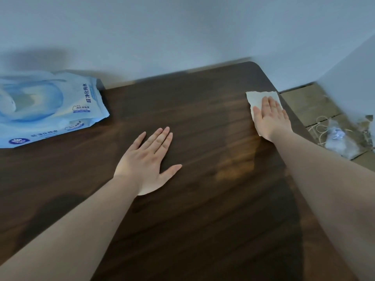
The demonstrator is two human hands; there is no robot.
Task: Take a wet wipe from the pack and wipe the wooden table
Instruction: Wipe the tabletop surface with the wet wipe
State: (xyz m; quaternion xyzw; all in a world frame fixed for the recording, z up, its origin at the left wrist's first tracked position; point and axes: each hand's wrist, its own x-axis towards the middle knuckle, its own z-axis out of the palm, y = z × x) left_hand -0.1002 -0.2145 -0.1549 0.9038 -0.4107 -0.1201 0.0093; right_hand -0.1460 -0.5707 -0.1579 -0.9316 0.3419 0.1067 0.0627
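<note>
A white wet wipe [256,99] lies flat near the far right corner of the dark wooden table [203,199]. My right hand [271,117] presses down on it with fingers flat and together, covering its lower part. My left hand [149,161] rests palm down on the middle of the table, fingers spread, holding nothing. The blue and white wet wipe pack [48,109] lies at the far left of the table, apart from both hands.
A pale wall runs behind the table. Past the table's right edge the floor shows, with a crumpled clear plastic bag [343,138] and some string on it. A damp sheen marks the wood near my right forearm.
</note>
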